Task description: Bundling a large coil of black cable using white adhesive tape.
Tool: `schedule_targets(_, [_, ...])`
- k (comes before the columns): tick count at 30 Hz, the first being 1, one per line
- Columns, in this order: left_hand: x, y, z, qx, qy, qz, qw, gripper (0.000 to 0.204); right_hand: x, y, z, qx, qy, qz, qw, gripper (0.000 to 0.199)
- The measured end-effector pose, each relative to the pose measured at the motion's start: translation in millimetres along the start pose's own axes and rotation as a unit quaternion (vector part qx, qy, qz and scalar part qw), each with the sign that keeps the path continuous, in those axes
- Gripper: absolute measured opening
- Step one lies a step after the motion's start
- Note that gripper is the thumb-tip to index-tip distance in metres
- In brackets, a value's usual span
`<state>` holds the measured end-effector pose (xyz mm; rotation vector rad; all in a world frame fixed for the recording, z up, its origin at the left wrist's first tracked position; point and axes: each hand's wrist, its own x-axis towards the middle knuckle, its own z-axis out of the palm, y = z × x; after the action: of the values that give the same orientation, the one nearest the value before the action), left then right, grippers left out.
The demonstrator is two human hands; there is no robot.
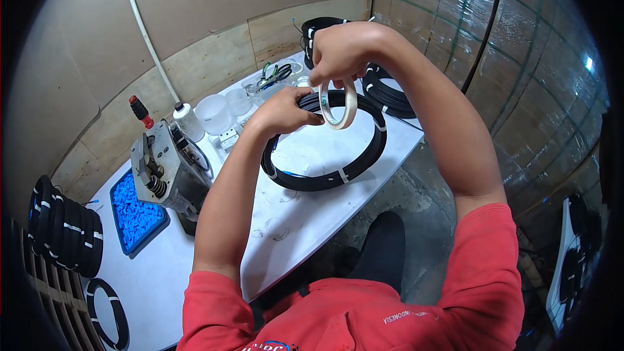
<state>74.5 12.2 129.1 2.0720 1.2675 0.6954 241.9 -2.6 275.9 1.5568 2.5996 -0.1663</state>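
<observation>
A coil of black cable, bound with several white tape bands, is held over the white table. My left hand is closed round the coil's far left side. Above it, my right hand grips a roll of whitish tape, which hangs upright in front of the coil's far edge. The fingertips of my right hand are partly hidden behind the hand itself. Whether a strip of tape runs from the roll to the coil, I cannot tell.
A metal bench machine stands left, beside a blue tray of small blue parts. A white bottle, plastic tubs and scissors sit at the back. More black coils lie at the far right and left.
</observation>
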Motion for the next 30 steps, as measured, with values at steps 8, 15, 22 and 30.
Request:
schedule_targets(8, [-0.1, 1.4, 3.5, -0.006, 0.017, 0.012, 1.0, 0.06, 42.2, 72.0, 58.6, 0.393, -0.084, -0.09, 0.911, 0.104])
schedule_targets(15, [2.9, -2.1, 3.2, -0.034, 0.007, -0.013, 0.999, 0.057, 53.3, 64.9, 119.9, 0.435, 0.114, -0.176, 0.876, 0.054])
schedule_targets(22, [-0.5, 3.3, -0.9, -0.027, 0.008, 0.014, 1.0, 0.05, 54.7, 57.3, 123.3, 0.369, 0.192, -0.17, 0.894, 0.048])
schedule_targets(30, [3.1, 2.1, 1.9, 0.01, 0.034, -0.055, 0.998, 0.051, 49.3, 55.9, 123.7, 0.352, 0.22, -0.149, 0.897, 0.045])
